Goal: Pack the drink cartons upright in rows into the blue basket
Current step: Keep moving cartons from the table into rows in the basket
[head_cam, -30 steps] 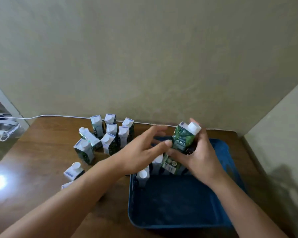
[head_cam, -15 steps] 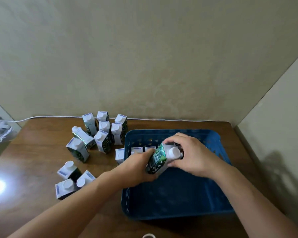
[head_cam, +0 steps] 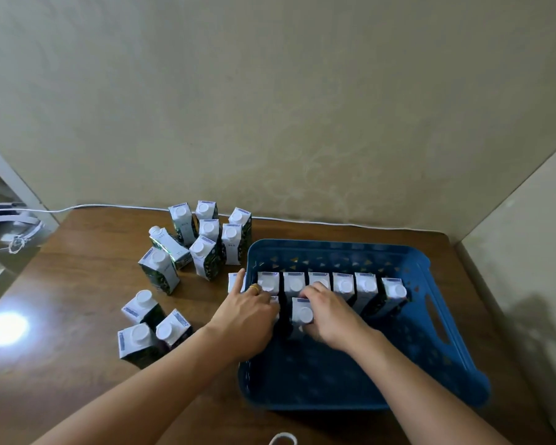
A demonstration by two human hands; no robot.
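The blue basket point(head_cam: 334, 246) sits on the right half of the wooden table. Several white-topped drink cartons point(head_cam: 345, 285) stand upright in one row across its far part. In front of that row my right hand point(head_cam: 333, 317) grips an upright carton point(head_cam: 303, 313). My left hand point(head_cam: 245, 319) reaches over the basket's left wall, index finger straight, the other fingers curled over a second carton point(head_cam: 275, 301) that is mostly hidden. One carton point(head_cam: 235, 282) stands just outside the basket's left wall.
Several loose cartons point(head_cam: 207, 239) cluster behind and left of the basket, one of them tilted point(head_cam: 169, 247). Three more point(head_cam: 143, 327) stand front left. A white cable point(head_cam: 109, 207) runs along the wall. A grey object point(head_cam: 7, 228) lies past the table's left edge.
The carton held tilted over the basket now stands upright in front of the back row. Both hands have come down with it.
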